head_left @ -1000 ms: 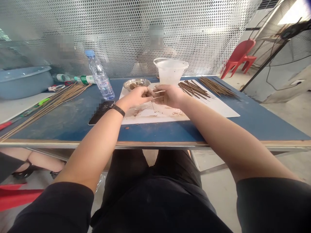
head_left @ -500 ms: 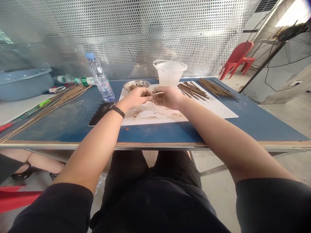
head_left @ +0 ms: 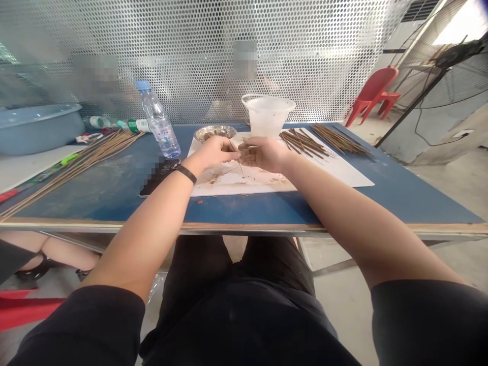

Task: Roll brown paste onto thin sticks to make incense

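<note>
Brown stick clenched in left hand grip; right hand just beside, grip unclear.

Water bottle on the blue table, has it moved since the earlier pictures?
No, the water bottle keeps its place beside the metal bowl, with no shift either way.

Perforated metal screen, glossy steel bowl, translucent plastic jug, matt blue tabletop, rough brown sticks
</note>
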### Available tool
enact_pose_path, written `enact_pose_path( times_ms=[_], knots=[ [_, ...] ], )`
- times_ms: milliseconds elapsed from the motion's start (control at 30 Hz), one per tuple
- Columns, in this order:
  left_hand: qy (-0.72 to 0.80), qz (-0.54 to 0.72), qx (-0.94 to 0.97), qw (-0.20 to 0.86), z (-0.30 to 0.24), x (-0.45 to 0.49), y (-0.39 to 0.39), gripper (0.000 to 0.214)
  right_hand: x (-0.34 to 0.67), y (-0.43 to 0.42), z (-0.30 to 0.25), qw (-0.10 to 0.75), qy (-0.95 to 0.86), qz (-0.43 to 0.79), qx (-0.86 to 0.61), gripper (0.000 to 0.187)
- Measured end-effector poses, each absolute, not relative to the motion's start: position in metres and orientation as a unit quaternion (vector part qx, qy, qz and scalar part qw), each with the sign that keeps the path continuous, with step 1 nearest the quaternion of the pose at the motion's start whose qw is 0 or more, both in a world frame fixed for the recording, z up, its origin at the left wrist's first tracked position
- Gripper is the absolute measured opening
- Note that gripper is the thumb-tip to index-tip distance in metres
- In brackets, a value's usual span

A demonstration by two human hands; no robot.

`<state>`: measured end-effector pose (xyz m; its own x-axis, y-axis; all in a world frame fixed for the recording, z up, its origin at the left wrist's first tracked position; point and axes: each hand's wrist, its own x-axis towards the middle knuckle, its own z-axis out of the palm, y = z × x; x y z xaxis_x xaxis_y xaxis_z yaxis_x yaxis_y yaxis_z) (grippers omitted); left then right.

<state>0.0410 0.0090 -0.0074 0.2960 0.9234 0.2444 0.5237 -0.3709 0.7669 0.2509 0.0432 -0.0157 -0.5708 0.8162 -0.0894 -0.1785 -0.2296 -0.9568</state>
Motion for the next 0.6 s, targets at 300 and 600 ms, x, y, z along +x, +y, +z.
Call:
enact_pose_path(
  times_ms=[300,600],
  knots=[
    [0.466,0.362,0.748,0.303,-0.005,0.048,0.005,0.026,0.246,0.036,-0.016,0.318,-0.542,0.727,-0.276,0.015],
    [0.509,0.351,0.723,0.307,-0.007,0.042,0.01,0.012,0.245,0.042,-0.02,0.403,-0.565,0.654,-0.301,0.023]
  ],
)
